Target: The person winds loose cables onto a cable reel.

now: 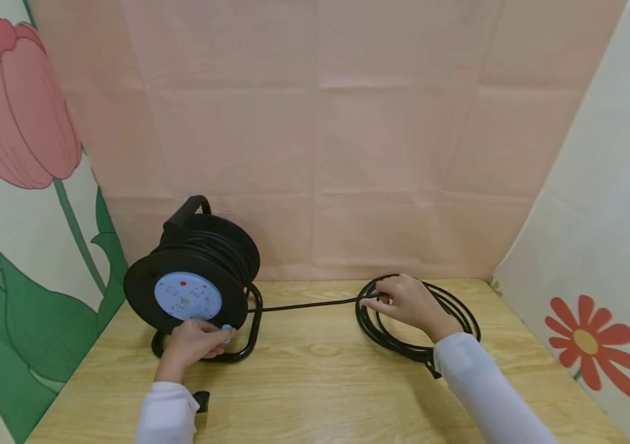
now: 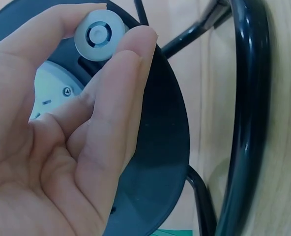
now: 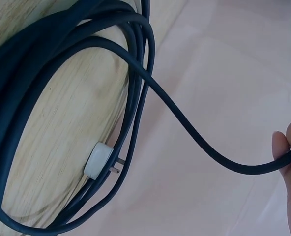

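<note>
A wooden table [image 1: 315,382] fills the lower half of the head view, backed by a pink cloth backdrop [image 1: 315,123] with flower-painted panels at the left and right edges. At lower left of centre stands a black cable reel [image 1: 192,271] on its tubular black stand [image 1: 253,320], its pale blue socket face [image 1: 188,295] turned toward the camera. A black cable [image 1: 309,304] runs taut from the reel rightward to a loose coil [image 1: 392,336] lying flat on the table at lower right of centre. The right hand [image 1: 409,302] rests on the coil's upper left edge, its fingers [image 3: 288,142] pinching one strand of cable, seen at the right edge of the right wrist view. The left hand [image 1: 195,342] sits at the reel's lower rim, thumb and fingers [image 2: 130,64] grasping the small grey crank knob [image 2: 100,35]. A white plug [image 3: 99,162] lies inside the coil, touching its strands.
</note>
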Demonstrator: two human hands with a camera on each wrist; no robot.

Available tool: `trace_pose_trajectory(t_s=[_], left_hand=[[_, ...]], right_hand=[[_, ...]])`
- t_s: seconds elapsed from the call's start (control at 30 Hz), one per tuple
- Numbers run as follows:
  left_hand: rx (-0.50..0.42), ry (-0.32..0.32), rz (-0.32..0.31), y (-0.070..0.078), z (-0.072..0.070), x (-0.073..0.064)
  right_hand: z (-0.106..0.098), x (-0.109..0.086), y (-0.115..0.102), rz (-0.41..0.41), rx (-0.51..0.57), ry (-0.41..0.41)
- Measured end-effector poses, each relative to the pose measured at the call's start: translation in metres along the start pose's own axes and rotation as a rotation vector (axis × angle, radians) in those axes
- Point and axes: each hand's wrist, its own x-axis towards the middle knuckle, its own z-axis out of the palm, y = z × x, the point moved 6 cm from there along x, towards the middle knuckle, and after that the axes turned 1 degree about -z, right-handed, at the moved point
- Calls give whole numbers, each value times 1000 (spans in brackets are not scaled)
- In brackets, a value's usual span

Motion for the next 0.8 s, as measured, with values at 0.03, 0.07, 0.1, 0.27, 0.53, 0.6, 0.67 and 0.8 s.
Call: trace_pose_trajectory(t_s=[0.03,0.07,0.1,0.27,0.53,0.6,0.67,0.8], left_hand=[[-7,-3,-3,-1,0,0],[-19,-5,-3,-1,0,0],[-25,-7,-4,-2,0,0],[-53,-6,-6,-7,-2,2],[-54,12,10,-17,-6,5],[-55,11,10,-20,-7,5],[-49,15,8,-23,-8,6],[-22,31,-18,-33,-13,7]], right_hand=[[0,0,-1,-1,2,-2],[0,1,-1,0,-2,-5],[0,1,-2,1,-4,-7],[4,0,-7,-9,-25,-19],[7,-3,-7,7,-31,-25],[7,-4,-8,13,-26,-33],[7,-4,-8,19,-20,-40],[8,-4,-11,18,-1,-53]])
